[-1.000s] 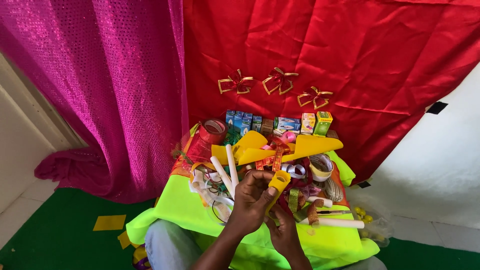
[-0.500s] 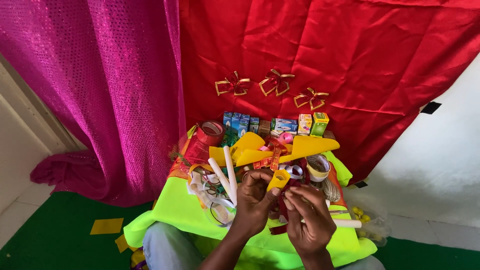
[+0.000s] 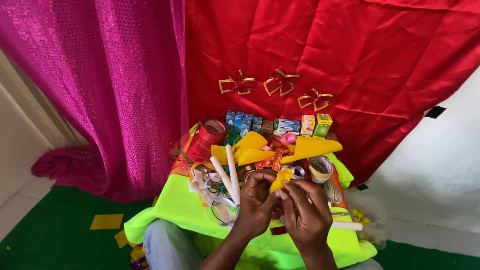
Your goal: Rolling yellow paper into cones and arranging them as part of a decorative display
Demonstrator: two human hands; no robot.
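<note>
A small yellow foam piece (image 3: pixel 281 179) is pinched between the fingertips of both my hands, just above a cluttered low table draped in a neon yellow-green cloth (image 3: pixel 175 207). My left hand (image 3: pixel 257 202) grips it from the left, and my right hand (image 3: pixel 307 212) holds its lower edge from the right. Under the hands lie red and gold ribbon (image 3: pixel 274 160), white glue sticks (image 3: pixel 227 172), tape rolls (image 3: pixel 320 167) and larger yellow foam cutouts (image 3: pixel 310 147).
A row of small coloured boxes (image 3: pixel 277 125) stands at the table's far edge, with a red tape roll (image 3: pixel 214 131) at the left. Three ribbon bows (image 3: pixel 280 82) are pinned on the red cloth backdrop (image 3: pixel 350 50). A pink sequin curtain (image 3: pixel 100 75) hangs left. Yellow scraps (image 3: pixel 106 221) lie on green floor.
My right hand has come up from beneath the left and closed on the yellow foam piece, which the left hand alone held a second ago. The view has shifted slightly.
</note>
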